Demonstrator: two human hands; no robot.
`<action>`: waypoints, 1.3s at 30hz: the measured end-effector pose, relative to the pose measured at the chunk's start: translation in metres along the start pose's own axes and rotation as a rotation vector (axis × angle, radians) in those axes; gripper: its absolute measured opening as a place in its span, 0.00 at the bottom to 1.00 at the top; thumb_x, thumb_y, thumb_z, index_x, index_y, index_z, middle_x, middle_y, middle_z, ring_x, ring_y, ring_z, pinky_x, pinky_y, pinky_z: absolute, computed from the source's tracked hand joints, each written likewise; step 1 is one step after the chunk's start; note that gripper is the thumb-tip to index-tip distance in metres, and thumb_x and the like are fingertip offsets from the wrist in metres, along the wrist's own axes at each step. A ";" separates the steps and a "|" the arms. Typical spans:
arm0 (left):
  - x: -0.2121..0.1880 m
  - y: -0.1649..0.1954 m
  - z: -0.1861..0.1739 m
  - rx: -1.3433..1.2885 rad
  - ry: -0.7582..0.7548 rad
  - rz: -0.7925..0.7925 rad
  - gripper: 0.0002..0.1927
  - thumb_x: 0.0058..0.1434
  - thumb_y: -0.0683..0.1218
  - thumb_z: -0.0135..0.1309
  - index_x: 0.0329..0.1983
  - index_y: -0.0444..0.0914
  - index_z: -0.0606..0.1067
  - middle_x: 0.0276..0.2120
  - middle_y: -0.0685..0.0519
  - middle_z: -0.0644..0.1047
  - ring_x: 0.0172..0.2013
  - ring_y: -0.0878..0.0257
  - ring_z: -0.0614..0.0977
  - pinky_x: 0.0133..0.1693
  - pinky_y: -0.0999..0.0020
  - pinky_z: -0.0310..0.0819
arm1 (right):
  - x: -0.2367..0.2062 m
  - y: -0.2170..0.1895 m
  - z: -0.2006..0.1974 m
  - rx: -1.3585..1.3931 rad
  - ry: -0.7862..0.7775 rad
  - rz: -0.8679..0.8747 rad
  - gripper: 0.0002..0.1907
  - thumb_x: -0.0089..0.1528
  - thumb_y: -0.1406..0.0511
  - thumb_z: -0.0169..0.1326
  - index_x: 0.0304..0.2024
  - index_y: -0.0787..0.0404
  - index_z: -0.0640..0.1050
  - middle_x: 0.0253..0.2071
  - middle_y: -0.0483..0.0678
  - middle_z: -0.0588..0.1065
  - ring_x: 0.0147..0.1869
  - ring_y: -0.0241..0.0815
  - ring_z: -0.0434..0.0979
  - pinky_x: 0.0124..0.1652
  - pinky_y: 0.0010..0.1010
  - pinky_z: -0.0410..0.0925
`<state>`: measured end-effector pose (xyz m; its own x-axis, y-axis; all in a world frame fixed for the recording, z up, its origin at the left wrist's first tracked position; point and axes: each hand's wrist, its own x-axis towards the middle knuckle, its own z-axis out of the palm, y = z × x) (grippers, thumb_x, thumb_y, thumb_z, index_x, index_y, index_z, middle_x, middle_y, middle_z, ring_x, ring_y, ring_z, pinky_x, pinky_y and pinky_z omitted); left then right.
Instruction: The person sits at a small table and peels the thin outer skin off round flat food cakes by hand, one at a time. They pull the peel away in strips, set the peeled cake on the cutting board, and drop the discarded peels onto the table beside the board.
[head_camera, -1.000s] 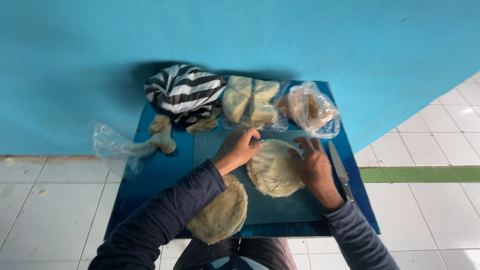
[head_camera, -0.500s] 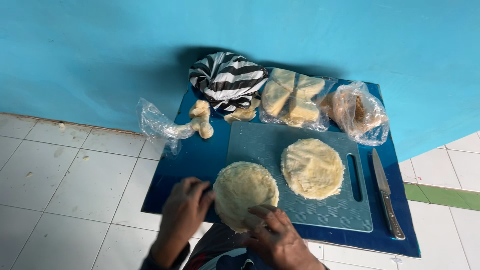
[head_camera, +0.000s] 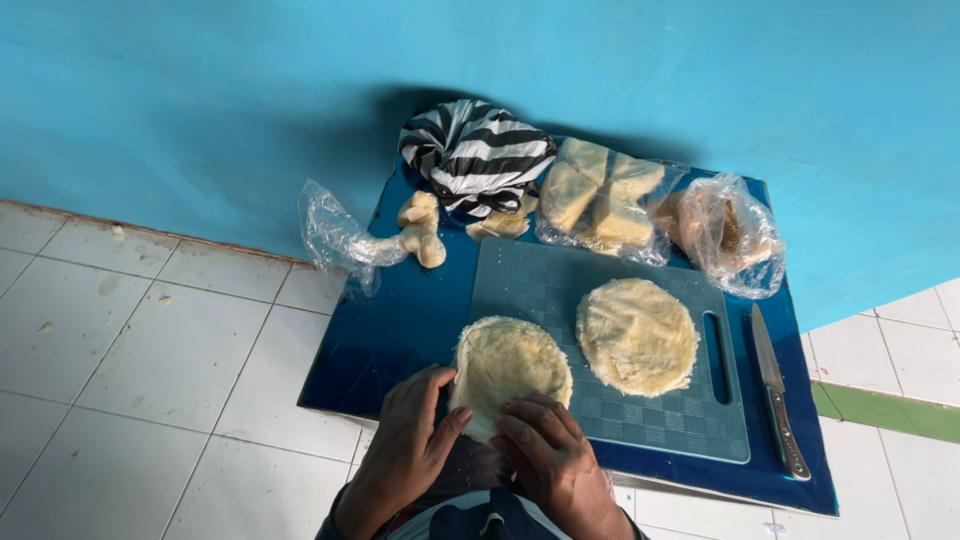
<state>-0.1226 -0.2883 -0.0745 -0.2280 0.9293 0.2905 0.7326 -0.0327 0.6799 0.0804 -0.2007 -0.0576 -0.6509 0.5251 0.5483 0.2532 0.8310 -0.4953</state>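
A round flat pale dough disc (head_camera: 508, 370) rests half on the front left corner of a teal cutting board (head_camera: 640, 424). My left hand (head_camera: 408, 444) grips its left edge, fingers curled on the rim. My right hand (head_camera: 552, 458) presses on its near edge with the fingertips. A second dough disc (head_camera: 637, 335) lies alone in the middle of the board, to the right of my hands.
The board sits on a low blue table (head_camera: 400, 330) against a turquoise wall. A knife (head_camera: 778, 402) lies at the right edge. At the back stand a black-and-white striped bag (head_camera: 476, 152), a clear bag of dough wedges (head_camera: 603, 193), another clear bag (head_camera: 728, 232) and loose dough lumps (head_camera: 420, 226). White floor tiles surround the table.
My hands left the disc in the middle of the board and came down to the nearer disc. That disc now lies partly on the board corner, held at both sides.
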 end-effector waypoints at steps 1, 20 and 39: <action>0.001 0.002 -0.002 -0.045 -0.027 -0.064 0.26 0.70 0.56 0.49 0.63 0.36 0.67 0.55 0.41 0.75 0.58 0.46 0.74 0.59 0.51 0.64 | 0.000 0.001 0.001 0.020 0.009 0.004 0.14 0.54 0.68 0.67 0.42 0.61 0.80 0.46 0.52 0.80 0.54 0.51 0.81 0.55 0.42 0.74; 0.000 -0.004 0.000 -1.058 0.012 -0.452 0.34 0.68 0.52 0.48 0.73 0.40 0.52 0.65 0.40 0.68 0.64 0.53 0.72 0.62 0.56 0.69 | -0.002 0.002 -0.002 -0.039 -0.056 -0.019 0.28 0.51 0.68 0.66 0.55 0.63 0.77 0.56 0.57 0.73 0.59 0.57 0.76 0.54 0.47 0.72; 0.015 0.007 0.041 -1.167 0.046 -0.392 0.17 0.70 0.44 0.54 0.57 0.31 0.69 0.44 0.45 0.80 0.43 0.64 0.81 0.42 0.69 0.78 | -0.007 -0.007 -0.012 0.167 0.028 0.114 0.24 0.52 0.66 0.67 0.50 0.62 0.76 0.55 0.57 0.73 0.59 0.56 0.77 0.52 0.41 0.74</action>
<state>-0.0949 -0.2596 -0.0928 -0.3434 0.9372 -0.0610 -0.3970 -0.0859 0.9138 0.0917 -0.2082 -0.0502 -0.6037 0.6212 0.4996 0.2004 0.7248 -0.6592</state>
